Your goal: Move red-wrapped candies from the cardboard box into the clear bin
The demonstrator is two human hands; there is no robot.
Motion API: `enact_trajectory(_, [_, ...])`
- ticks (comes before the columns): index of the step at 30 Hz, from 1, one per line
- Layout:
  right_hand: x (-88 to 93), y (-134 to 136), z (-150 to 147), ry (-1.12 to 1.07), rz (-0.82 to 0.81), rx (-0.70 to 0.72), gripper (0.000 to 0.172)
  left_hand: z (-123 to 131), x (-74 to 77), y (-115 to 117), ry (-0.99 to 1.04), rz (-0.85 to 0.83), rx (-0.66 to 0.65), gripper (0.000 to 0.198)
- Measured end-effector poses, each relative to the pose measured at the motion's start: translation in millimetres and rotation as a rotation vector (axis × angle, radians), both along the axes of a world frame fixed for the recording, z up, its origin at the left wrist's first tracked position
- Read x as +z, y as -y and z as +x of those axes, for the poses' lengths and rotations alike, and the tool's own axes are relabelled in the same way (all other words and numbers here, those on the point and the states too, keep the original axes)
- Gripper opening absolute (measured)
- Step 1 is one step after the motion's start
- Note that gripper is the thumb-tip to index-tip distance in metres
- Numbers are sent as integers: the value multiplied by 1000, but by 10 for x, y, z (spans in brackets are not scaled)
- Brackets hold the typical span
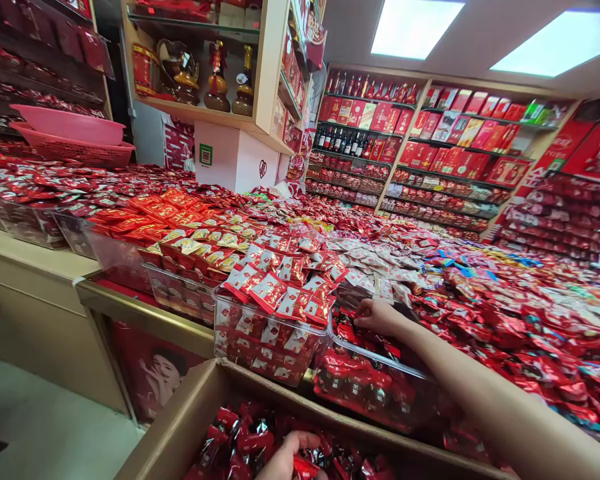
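Note:
My left hand (286, 460) is inside an open cardboard box (180, 427) at the bottom, its fingers curled around a red-wrapped candy (306, 468). More shiny red and black wrapped candies (240, 441) lie around it in the box. My right hand (380, 319) reaches in from the right over a clear plastic bin (365, 387) of similar dark red candies. Its fingers lie loosely extended on the top packets, with the tips partly hidden; I see nothing held there. Just left of that hand, a clear bin (270, 347) is heaped with red and white packets (267, 290).
Several bins of red and orange packets (150, 213) run along the counter. Mixed candies (510, 327) spread to the right. Pink baskets (73, 137) stand at the left. A wooden display cabinet (267, 73) overhangs the middle; stocked shelves (425, 143) line the back wall.

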State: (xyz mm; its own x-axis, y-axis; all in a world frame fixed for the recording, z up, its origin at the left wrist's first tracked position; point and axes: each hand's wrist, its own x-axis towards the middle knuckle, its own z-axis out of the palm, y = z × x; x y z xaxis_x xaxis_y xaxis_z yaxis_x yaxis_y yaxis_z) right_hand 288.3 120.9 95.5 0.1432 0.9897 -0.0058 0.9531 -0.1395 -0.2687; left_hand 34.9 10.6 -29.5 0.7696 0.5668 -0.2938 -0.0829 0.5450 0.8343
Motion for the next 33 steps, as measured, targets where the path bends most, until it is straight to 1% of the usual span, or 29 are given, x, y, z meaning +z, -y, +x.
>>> enact_trajectory(2, [-5, 11, -13, 49, -24, 16, 16, 11, -67, 2, -14, 40, -11, 48])
enact_trajectory(6, [-42, 21, -13, 107, -70, 13, 15, 36, -200, -10, -27, 20, -16, 49])
enact_trajectory(8, [-55, 10, -7, 124, -73, 18, 16, 50, -216, -17, -18, 8, -8, 53])
enact_trajectory(9, [-47, 1, -5, 132, -69, 23, 17, 57, -200, -16, 0, -3, 3, 56])
enact_trajectory(10, [-25, -7, -6, 139, -61, 29, 18, 64, -164, -9, 25, -19, 23, 58])
enact_trajectory(12, [75, 0, -25, 153, -31, 43, 19, 66, -38, 26, 83, -59, 70, 63])
enact_trajectory(14, [246, 80, -79, 167, 13, 45, 20, 50, 138, 84, 135, -71, 120, 63])
enact_trajectory(15, [346, 161, -122, 172, 51, 46, 21, 37, 229, 115, 167, -52, 154, 58])
enact_trajectory(17, [527, 414, -246, 166, 165, 60, 24, 10, 385, 161, 195, -47, 162, 50])
enact_trajectory(18, [588, 584, -328, 132, 300, 118, 24, -1, 440, 174, 214, -65, 162, 46])
enact_trajectory(19, [616, 777, -422, 81, 409, 170, 23, -9, 478, 182, 228, -86, 147, 45])
enact_trajectory(20, [601, 986, -527, -2, 470, 214, 20, -14, 502, 186, 241, -101, 138, 44])
enact_trajectory(21, [539, 1201, -635, -101, 475, 276, 17, -16, 516, 191, 252, -113, 133, 43])
enact_trajectory(22, [431, 1409, -741, -188, 441, 345, 14, -14, 523, 197, 257, -122, 131, 44])
enact_trajectory(24, [107, 1754, -920, -308, 273, 436, 12, -1, 529, 214, 264, -148, 120, 44])
enact_trajectory(26, [-259, 1956, -1030, -388, 205, 456, 24, 19, 529, 236, 269, -204, 96, 38])
enact_trajectory(28, [-538, 2026, -1072, -438, 210, 429, 36, 41, 521, 254, 261, -245, 89, 28])
enact_trajectory(30, [-675, 2023, -1066, -485, 205, 398, 39, 58, 510, 268, 227, -240, 105, 22])
enact_trajectory(32, [-695, 2000, -1030, -542, 172, 369, 34, 64, 507, 278, 159, -190, 79, 25])
enact_trajectory(33, [-684, 1991, -1008, -572, 158, 355, 31, 61, 511, 282, 118, -136, 51, 28])
